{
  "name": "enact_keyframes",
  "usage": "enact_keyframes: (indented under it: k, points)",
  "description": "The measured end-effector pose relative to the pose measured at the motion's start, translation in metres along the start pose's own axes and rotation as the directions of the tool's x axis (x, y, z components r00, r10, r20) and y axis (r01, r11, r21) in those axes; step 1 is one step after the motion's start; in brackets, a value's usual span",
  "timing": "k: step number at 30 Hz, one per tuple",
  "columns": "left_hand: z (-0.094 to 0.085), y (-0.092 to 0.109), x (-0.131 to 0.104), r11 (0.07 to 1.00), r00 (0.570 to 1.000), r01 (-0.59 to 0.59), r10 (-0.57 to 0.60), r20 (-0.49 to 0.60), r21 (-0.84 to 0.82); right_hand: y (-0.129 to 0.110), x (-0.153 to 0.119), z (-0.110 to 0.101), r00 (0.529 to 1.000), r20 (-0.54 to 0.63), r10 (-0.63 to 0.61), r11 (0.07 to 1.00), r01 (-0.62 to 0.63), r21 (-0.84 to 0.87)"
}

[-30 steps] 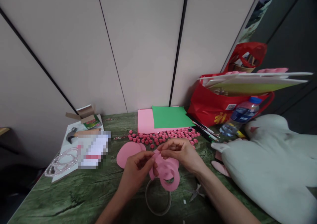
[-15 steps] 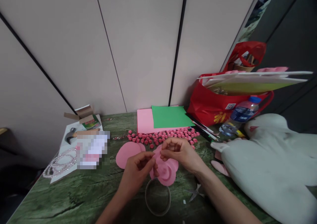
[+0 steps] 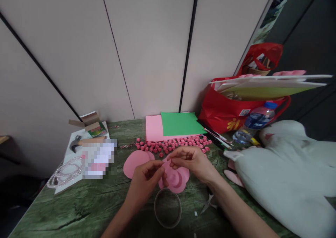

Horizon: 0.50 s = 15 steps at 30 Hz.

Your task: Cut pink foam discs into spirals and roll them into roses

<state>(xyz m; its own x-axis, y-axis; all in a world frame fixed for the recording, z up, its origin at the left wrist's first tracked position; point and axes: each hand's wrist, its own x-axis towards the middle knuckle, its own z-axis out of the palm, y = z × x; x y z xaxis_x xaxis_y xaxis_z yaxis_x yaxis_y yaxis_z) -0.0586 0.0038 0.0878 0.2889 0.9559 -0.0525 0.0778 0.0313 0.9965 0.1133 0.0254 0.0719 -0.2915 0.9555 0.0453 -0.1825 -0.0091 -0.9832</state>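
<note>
My left hand (image 3: 147,178) and my right hand (image 3: 193,162) meet over the middle of the table, each with thumb and fingers pinched together. Between them is a pink paper piece (image 3: 176,179) with rounded lobes, like a flower, and a curled edge inside. Both pinches are on its upper edge, though the fingers partly cover it. Flat pink paper pieces (image 3: 136,163) lie to the left, beyond my left hand. A ring-shaped roll, likely tape (image 3: 180,211), rests just below the paper flower. Scissors (image 3: 209,205) lie partly under my right forearm.
Small pink rosebuds (image 3: 157,149) spread in front of green (image 3: 181,123) and pink sheets. A hammer (image 3: 76,144), bead strings (image 3: 64,173) and an opened box (image 3: 91,120) sit left. At right are a red bag (image 3: 217,108), bottle (image 3: 253,122), pens and large white plush-like form (image 3: 286,175).
The lower part of the pink paper flower has tipped slightly upward. My right fingers have shifted a little; both hands keep their pinch.
</note>
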Motion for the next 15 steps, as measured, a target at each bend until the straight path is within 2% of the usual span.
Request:
enact_keyframes:
  k: [10, 15]
  points:
    - [0.0003, 0.0002, -0.0005, 1.0, 1.0, -0.012, 0.012, 0.001, 0.0, -0.0013, 0.0016, 0.0011, 0.998, -0.05, -0.035, 0.999, 0.034, -0.015]
    - [-0.0006, -0.0012, -0.001, 1.0, 1.0, -0.008, 0.008, 0.006, -0.007, 0.0003, 0.0013, -0.0016, 0.999, -0.047, -0.013, 1.0, 0.012, -0.021]
